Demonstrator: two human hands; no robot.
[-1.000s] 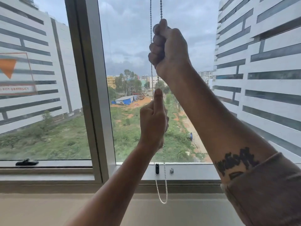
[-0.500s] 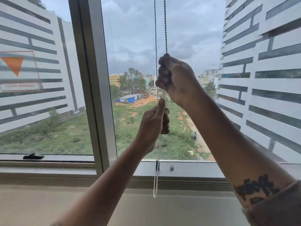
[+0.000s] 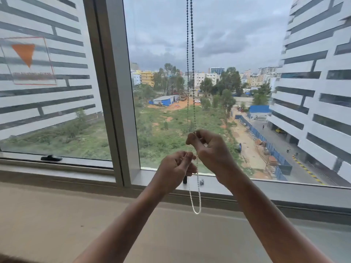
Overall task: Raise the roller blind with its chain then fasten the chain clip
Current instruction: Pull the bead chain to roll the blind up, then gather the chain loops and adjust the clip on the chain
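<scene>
Bead chain (image 3: 190,54) hangs mid-window, loop near the sill. Right hand (image 3: 210,150) pinches both strands; left hand (image 3: 175,170) curled, pinching the chain lower. Light, limp, slippery: grip between beads, just above clip (image 3: 185,180).

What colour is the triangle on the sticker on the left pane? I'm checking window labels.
Orange, pointing down, on the sticker in the head view; its text is too blurred to read.
</scene>
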